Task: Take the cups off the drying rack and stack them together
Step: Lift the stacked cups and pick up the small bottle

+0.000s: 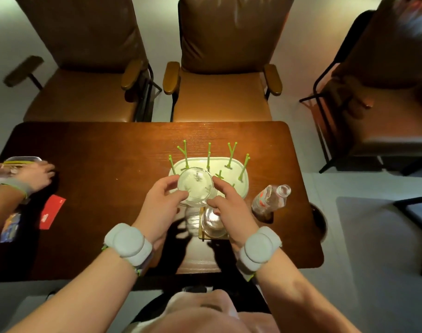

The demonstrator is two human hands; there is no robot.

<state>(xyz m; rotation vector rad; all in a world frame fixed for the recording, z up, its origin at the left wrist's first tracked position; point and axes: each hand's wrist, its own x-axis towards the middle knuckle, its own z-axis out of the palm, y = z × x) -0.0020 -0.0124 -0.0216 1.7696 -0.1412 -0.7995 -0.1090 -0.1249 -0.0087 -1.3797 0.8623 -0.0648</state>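
A clear glass cup is held over the near left part of the white drying rack, whose green pegs stand bare. My left hand grips the cup's left side and my right hand grips its right side. Just nearer to me, another clear cup rests on a small wooden coaster, partly hidden under my right hand. A further clear cup seems to stand beside it on the left, though its shape is hard to make out.
An open plastic bottle stands right of the rack. Another person's hand rests at the table's left edge by a clear container. A red card lies near it. Two brown armchairs face the wooden table.
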